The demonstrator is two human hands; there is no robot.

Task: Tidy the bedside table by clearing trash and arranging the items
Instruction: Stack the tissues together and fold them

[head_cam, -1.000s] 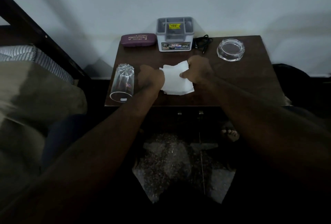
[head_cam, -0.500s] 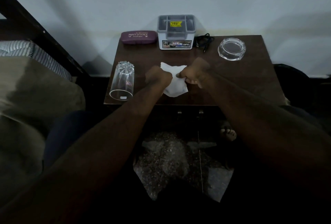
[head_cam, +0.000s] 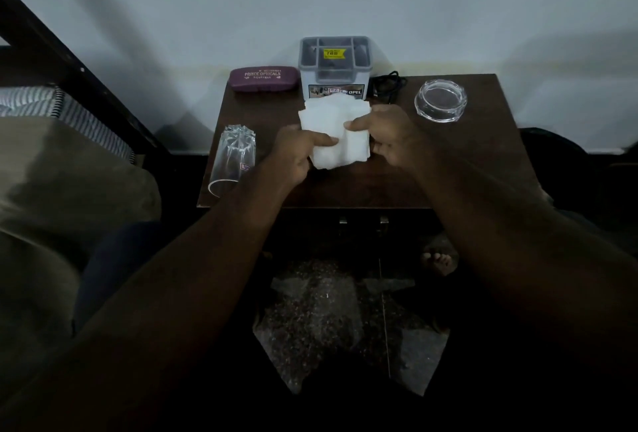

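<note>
Both forearms are bare, no sleeve showing, and the left hand [head_cam: 293, 152] and right hand [head_cam: 390, 135] wear no ring or watch, as far as the dim light allows. Below the bedside table [head_cam: 483, 155], a bare foot [head_cam: 440, 259] shows.

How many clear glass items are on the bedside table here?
2. A tumbler lies on its side at the table's front left corner, mouth toward the person. A round glass dish sits near the back right. The held tissue hides some tabletop.

Bed [head_cam: 58, 169] sat left of the tabletop [head_cam: 483, 169], speckled floor [head_cam: 331, 321] below it, plain wall [head_cam: 345, 0] behind.
</note>
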